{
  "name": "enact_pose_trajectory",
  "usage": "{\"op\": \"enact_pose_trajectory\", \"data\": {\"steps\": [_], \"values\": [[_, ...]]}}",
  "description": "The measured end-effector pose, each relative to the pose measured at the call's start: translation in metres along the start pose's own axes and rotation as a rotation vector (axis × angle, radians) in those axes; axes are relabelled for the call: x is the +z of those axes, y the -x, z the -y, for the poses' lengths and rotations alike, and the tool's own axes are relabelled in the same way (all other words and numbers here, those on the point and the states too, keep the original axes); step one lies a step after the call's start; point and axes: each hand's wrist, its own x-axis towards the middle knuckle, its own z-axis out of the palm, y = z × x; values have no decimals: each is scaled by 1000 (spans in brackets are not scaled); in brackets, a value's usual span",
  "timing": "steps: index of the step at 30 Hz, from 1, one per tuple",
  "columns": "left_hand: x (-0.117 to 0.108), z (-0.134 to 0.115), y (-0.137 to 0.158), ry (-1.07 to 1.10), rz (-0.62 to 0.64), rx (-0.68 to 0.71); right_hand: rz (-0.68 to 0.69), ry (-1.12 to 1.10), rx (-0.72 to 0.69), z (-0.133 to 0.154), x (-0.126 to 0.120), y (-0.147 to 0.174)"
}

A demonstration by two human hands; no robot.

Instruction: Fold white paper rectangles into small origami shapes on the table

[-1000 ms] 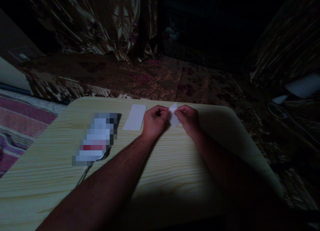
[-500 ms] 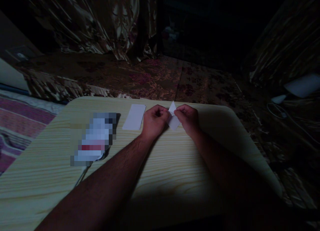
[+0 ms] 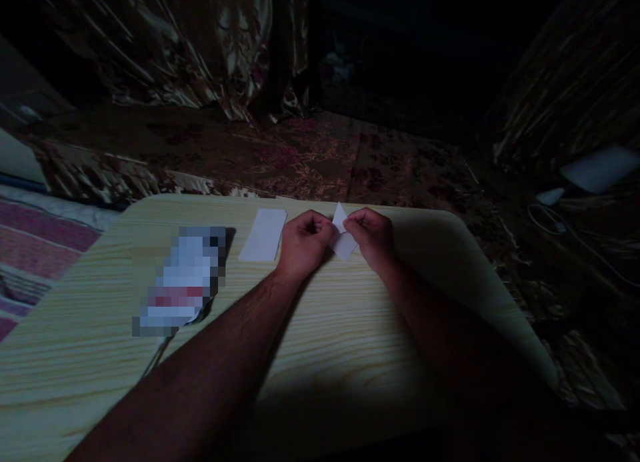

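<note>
Near the far edge of the wooden table, a small white sheet of paper (image 3: 345, 247) is pinched between both hands. Its top comes to a folded point, and its lower part spreads flat between the palms. My left hand (image 3: 306, 242) grips the left side, fingers curled and thumb against the paper. From the other side my right hand (image 3: 371, 237) pinches the right side with thumb and forefinger. Just left of my left hand lies a stack of white paper slips (image 3: 264, 234). The fingers partly cover the folds.
A blurred-out phone-like device (image 3: 187, 272) with a cable (image 3: 156, 357) lies on the left of the light wood-grain table (image 3: 320, 342). Beyond the table is a patterned cloth-covered seat (image 3: 300, 149). A white object (image 3: 600, 171) with a cord is at the right.
The view has shifted slightly, so everything sits a little further left. Both hands keep hold of the folded paper, with hardly any change in their grip.
</note>
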Motion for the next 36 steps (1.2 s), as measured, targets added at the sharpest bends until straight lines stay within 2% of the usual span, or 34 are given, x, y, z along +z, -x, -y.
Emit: {"op": "enact_pose_trajectory", "data": {"steps": [13,20,36], "values": [[-1,2,0,-32,-31,22,92,37,-19,-2,0,3],[1,-2,1,-54,-70,16,97,82,-48,-2,2,4],[-1,4,-1,55,25,-40,81,136,-61,-6,3,6]]}}
